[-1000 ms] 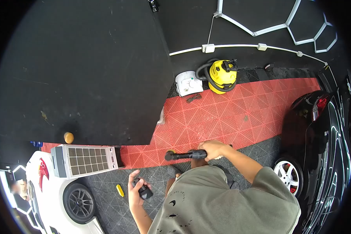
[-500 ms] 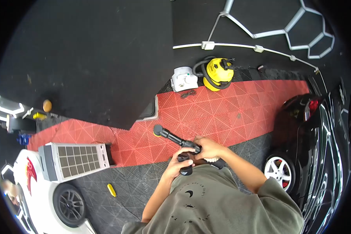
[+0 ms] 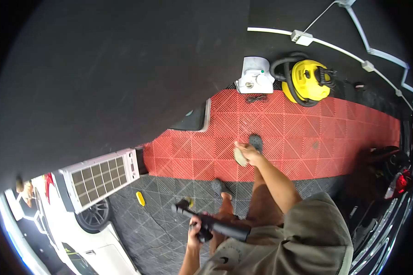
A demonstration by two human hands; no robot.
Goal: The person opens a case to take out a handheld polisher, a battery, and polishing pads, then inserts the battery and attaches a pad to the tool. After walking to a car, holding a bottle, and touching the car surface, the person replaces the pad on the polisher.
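Holds a black tool (image 3: 227,228) near the shirt (image 3: 319,229) in the left hand (image 3: 194,233), a pale pad (image 3: 240,158) above red flooring (image 3: 206,151) in the right hand (image 3: 250,154); may drop the tool through one-handed grip.

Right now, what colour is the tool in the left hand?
The tool is mostly black, seen best in the head view.

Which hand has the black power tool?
The left hand, gripping the black power tool; the right hand, over the red flooring, holds a pale item.
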